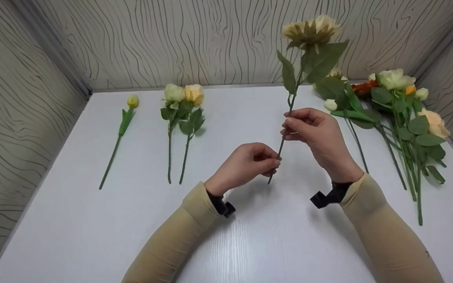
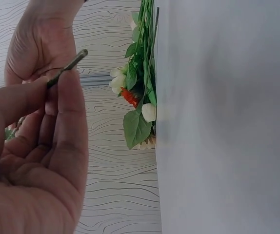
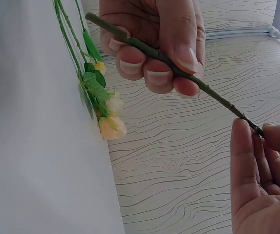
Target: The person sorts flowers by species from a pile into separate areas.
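Both hands hold one artificial flower (image 1: pixel 311 33) with a cream bloom, green leaves and a long stem, raised above the white table (image 1: pixel 92 236). My left hand (image 1: pixel 248 163) pinches the stem near its lower end, thumb against fingers. Higher up, below the leaves, my right hand (image 1: pixel 317 135) pinches the same stem. The bloom points up and away, tilted a little to the right. In the left wrist view the cut stem end (image 2: pixel 76 59) pokes out past the fingertips. The right wrist view shows the bare stem (image 3: pixel 218 96) running between both hands; the bloom is outside that view.
A yellow tulip (image 1: pixel 133 101) lies at the left. Right of it lie a pale green flower (image 1: pixel 174 93) and a peach rose (image 1: pixel 194 94), side by side. A pile of mixed flowers (image 1: pixel 397 80) covers the table's right side. Patterned walls (image 1: pixel 163 39) stand behind and beside the table.
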`<state>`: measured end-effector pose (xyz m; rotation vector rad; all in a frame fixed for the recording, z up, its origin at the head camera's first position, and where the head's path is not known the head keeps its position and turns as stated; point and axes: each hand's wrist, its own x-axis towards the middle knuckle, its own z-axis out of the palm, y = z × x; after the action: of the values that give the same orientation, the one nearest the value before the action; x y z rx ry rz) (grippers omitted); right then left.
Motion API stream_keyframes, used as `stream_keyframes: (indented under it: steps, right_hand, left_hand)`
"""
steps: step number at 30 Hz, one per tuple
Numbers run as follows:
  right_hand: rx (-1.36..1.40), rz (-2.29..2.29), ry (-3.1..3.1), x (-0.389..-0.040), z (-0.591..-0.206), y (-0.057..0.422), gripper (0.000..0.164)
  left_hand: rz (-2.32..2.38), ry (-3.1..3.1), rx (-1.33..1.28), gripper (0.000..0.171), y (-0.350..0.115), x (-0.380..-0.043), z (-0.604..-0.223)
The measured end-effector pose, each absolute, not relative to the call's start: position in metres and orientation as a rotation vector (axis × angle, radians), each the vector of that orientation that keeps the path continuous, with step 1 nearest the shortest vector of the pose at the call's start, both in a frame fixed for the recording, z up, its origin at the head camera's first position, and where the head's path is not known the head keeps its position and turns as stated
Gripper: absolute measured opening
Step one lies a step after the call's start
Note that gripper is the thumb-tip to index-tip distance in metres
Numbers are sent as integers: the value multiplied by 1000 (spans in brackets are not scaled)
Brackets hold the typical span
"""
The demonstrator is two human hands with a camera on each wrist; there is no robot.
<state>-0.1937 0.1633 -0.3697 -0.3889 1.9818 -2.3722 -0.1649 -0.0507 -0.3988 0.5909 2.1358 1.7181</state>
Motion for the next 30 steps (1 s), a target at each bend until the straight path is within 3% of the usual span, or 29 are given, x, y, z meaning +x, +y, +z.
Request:
stream_keyframes:
  steps: [6,17,30]
  right_hand:
    - [-256,-2295,2040,-209,-377,171,38]
    - [-18,-1455,2309,-273,-409,162,39]
    - [20,-1375,2367,-290,-426,140,30]
  left_hand:
    - [1564,2436,646,18,-61,-166,-389]
    - [1941,2502,582,30,-96,-168,-359]
    - [1909,2497,569,27,-99,-167,-360]
